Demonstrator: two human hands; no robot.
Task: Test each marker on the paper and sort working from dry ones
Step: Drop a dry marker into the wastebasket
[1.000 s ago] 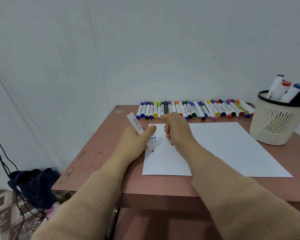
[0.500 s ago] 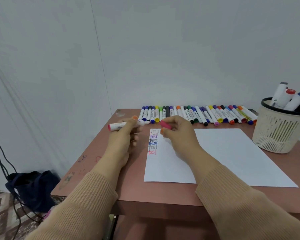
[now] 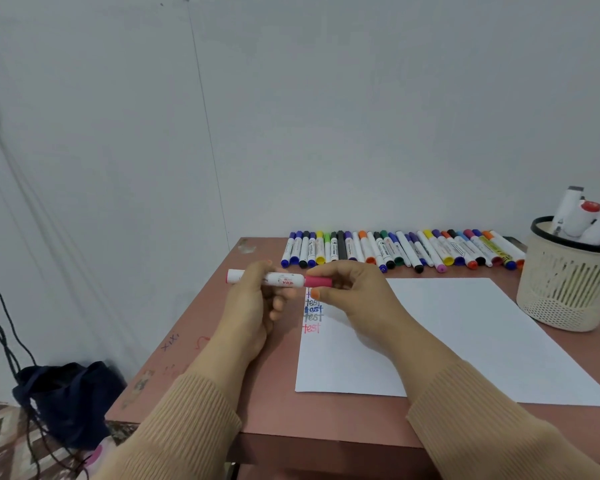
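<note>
Fingers of the left hand (image 3: 253,306) curl round the white barrel of the pink marker (image 3: 284,278), held level over the far-left corner of the paper (image 3: 465,323) — the right hand (image 3: 357,296) pinches its pink cap (image 3: 318,281) between thumb and fingertips. Light, stiff, smooth plastic by the look — best gripped mid-barrel, cap taken at its sides.

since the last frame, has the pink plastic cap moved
Yes: the pink plastic cap went left toward the left edge of the white paper, onto the white marker.
</note>
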